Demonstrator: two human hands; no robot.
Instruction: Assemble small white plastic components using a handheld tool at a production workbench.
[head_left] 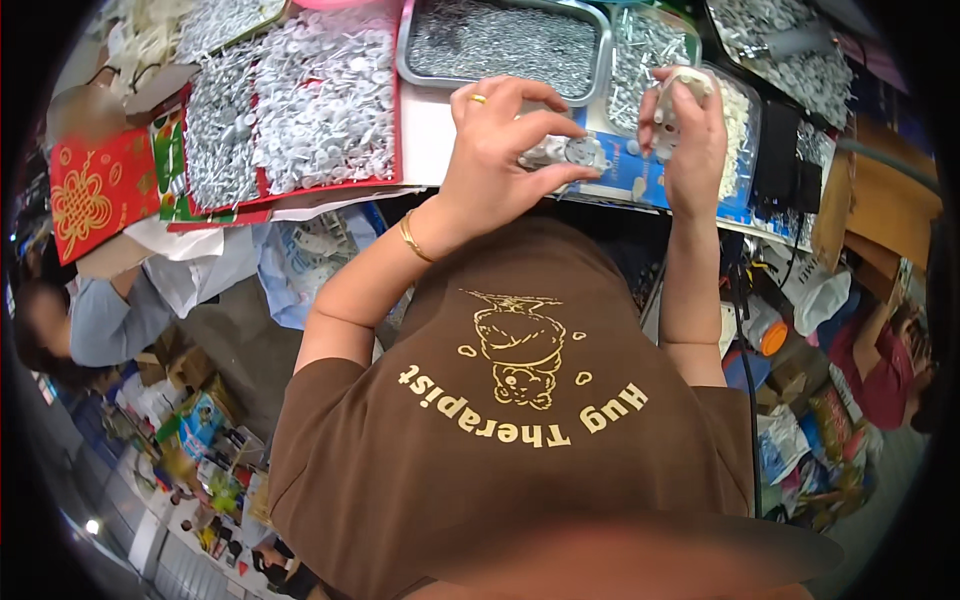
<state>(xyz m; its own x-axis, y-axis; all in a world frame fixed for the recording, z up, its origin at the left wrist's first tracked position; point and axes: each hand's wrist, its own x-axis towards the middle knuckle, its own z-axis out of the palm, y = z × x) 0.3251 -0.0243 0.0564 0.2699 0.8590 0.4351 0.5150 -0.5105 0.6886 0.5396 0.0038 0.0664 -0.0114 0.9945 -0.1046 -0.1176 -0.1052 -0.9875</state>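
My left hand (505, 140), with a ring and a gold bangle, is closed at the table's near edge. Between its thumb and fingers is a small white plastic part with a round grey piece (581, 150). To its right, my right hand (692, 135) is raised, its fingers curled around a cream-coloured plastic piece (692, 80). Part of that piece is hidden by the fingers, so its exact kind cannot be made out. Below and between the hands lies a blue printed sheet (628, 172) on the table.
A metal tray (402, 62) of small metal pins stands ahead. Red-edged boxes hold white disc-headed pieces (330, 110) and silver screw-like parts (220, 135). Clear tubs of metal parts (650, 50) and cream pieces (738, 130) stand right. Other people (110, 315) sit at both sides.
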